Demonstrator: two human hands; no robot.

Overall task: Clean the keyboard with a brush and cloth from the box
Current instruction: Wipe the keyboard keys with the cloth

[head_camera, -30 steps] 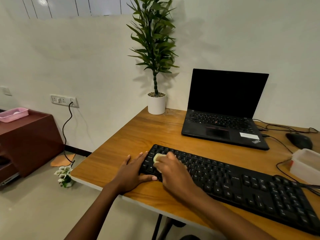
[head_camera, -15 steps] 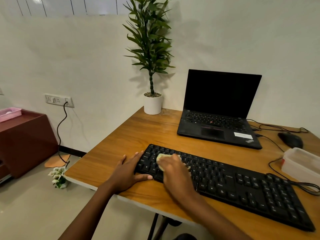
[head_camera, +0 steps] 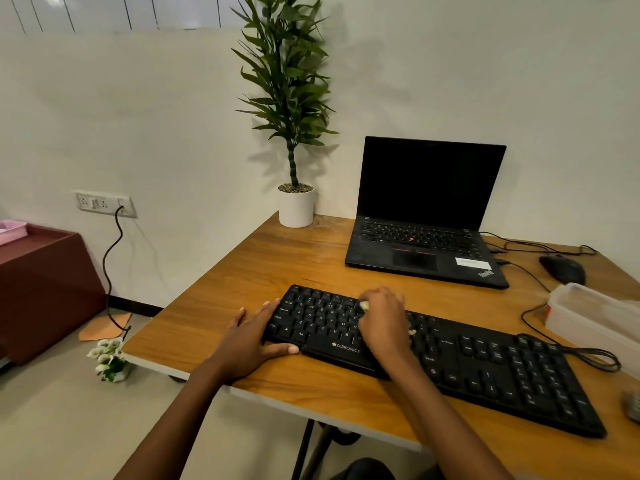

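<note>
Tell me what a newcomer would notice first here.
The long black keyboard up front, the right hand pressing a pale cloth onto its keys while the left hand rests against its left end. Behind stand an open, dark laptop and a tall potted plant.

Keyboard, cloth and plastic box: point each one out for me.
keyboard [head_camera: 502, 368], head view, right-hand key block
cloth [head_camera: 363, 305], head view, pale corner that shows
box [head_camera: 581, 327], head view, translucent side wall

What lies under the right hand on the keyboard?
Only small pale bits of the cloth show at the edges of the right hand. The rest, and the keyboard keys beneath, are covered.
</note>
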